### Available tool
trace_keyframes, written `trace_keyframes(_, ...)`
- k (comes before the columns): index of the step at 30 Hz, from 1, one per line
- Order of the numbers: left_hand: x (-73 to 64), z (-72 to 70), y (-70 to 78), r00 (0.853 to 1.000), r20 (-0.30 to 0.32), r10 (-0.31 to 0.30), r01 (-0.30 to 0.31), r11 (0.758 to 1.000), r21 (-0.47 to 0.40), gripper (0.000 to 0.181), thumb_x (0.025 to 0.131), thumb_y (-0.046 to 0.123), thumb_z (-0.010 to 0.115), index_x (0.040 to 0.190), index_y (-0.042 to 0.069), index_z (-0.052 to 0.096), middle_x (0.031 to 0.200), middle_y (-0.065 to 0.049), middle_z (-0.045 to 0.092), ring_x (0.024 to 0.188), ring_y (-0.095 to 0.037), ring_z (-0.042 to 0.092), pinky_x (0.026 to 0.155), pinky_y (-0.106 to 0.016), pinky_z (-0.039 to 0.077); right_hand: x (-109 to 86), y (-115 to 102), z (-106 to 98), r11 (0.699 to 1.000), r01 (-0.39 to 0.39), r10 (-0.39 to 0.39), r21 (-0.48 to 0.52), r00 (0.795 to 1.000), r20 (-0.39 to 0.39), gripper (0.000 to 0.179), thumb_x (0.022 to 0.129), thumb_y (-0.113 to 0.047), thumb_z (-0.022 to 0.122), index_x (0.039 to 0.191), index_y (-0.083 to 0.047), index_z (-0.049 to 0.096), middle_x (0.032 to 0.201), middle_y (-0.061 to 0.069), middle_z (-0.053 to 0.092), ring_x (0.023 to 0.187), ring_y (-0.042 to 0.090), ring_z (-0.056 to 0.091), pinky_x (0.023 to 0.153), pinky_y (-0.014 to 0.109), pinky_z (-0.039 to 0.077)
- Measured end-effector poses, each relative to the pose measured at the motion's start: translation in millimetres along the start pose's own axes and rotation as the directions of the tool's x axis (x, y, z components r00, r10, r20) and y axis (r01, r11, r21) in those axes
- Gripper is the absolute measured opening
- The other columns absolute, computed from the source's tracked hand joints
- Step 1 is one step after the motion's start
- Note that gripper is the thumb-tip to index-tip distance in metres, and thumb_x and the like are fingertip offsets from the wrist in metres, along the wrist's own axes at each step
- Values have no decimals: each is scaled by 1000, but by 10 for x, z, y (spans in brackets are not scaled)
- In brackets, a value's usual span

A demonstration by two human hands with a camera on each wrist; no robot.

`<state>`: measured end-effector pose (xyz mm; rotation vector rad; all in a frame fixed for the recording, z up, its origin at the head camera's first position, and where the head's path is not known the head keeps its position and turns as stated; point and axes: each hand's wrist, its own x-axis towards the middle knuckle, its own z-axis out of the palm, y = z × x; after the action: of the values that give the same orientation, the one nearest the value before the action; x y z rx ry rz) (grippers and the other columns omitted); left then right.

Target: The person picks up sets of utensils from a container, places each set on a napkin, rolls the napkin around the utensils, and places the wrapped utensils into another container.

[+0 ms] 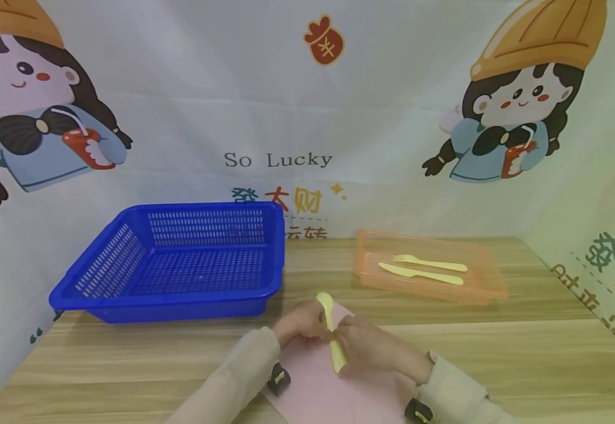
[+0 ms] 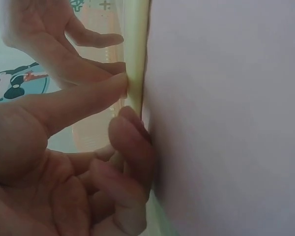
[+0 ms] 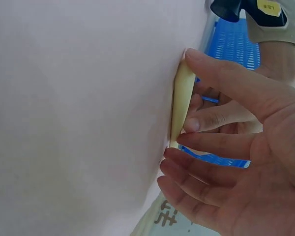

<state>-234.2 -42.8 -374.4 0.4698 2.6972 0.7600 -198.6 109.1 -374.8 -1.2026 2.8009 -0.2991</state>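
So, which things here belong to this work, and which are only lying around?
Apparently in use:
yellow spoon, held by left hand and right hand
pink sheet

Probably lying about:
blue basket
orange basket with fork and knife

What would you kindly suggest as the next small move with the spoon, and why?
I would perhaps settle the yellow spoon on the pink sheet and ease the grip: the left hand and right hand both hold it, its handle is over the sheet, and the wrist views show it against, or very near, that surface, so little lowering seems needed.
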Motion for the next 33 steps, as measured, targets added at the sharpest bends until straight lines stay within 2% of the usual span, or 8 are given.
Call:
trace_keyframes(6, -14, -17, 9, 1000, 2, 16, -16, 1000, 4, 28, 66, 15, 75, 53, 5, 53, 46, 5, 42, 43, -5, 39, 40, -14, 29, -4, 1, 16, 1000, 17, -17, 6, 1000, -18, 41, 59, -21, 77, 90, 0, 61, 77, -1, 55, 71, 7, 41, 63, 18, 39)
trace_keyframes(9, -19, -30, 17, 1000, 24, 13, -12, 999, -34, 26, 67, 12, 75, 54, 4, 54, 46, 3, 45, 41, -6, 40, 39, -15, 32, -2, 17, 24, 1000, 17, -16, 25, 1000, -17, 41, 61, -23, 76, 91, 1, 61, 78, 0, 55, 70, 7, 41, 62, 18, 40)
trace_keyframes(13, -37, -69, 39, 997, 74, -10, 19, 994, -111, 22, 68, 8, 73, 59, 1, 55, 50, -6, 53, 40, -9, 43, 38, -19, 40, -20, 33, 1, 992, -8, 8, 126, 1000, 1, 33, 69, -21, 72, 91, 0, 61, 78, 0, 52, 66, 6, 40, 59, 18, 41)
trace_keyframes(17, -57, -114, 60, 996, 82, -19, 30, 991, -131, 20, 69, 8, 73, 62, 0, 56, 54, -9, 56, 42, -10, 44, 39, -21, 40, -51, 69, -23, 980, -3, 4, 198, 1000, -4, 21, 75, -13, 65, 91, 0, 61, 80, 2, 55, 66, 6, 46, 59, 17, 43)
trace_keyframes(22, -56, -163, 83, 996, 54, 72, -69, 996, -56, 20, 72, 15, 71, 70, 1, 58, 60, -3, 52, 51, -11, 45, 43, -19, 37, -92, 168, -6, 954, -2, 20, 301, 998, -57, 24, 82, -11, 60, 101, 3, 60, 95, 11, 61, 80, 15, 58, 69, 21, 49)
trace_keyframes(26, -10, -205, 104, 983, 89, 160, -153, 985, -84, 22, 77, 19, 67, 87, 1, 59, 76, -5, 58, 66, -16, 53, 55, -23, 44, -124, 275, -29, 915, 11, 34, 404, 994, -102, 28, 87, -16, 55, 107, 3, 58, 102, 13, 61, 89, 21, 59, 74, 26, 49)
trace_keyframes(29, 56, -217, 143, 967, 100, 234, -213, 960, -185, 24, 82, 15, 62, 100, -1, 58, 89, -9, 60, 81, -20, 56, 68, -28, 47, -151, 355, -101, 903, 32, 41, 428, 986, -160, 26, 88, -16, 53, 107, 1, 58, 100, 11, 62, 87, 20, 58, 73, 27, 49)
trace_keyframes(33, 172, -216, 248, 936, 7, 351, -335, 901, -276, 25, 86, 9, 56, 108, -4, 55, 98, -14, 60, 91, -24, 57, 75, -27, 48, -188, 466, -240, 896, 52, 70, 442, 964, -256, 23, 87, -10, 54, 105, 3, 58, 96, 12, 62, 83, 19, 58, 72, 26, 50)
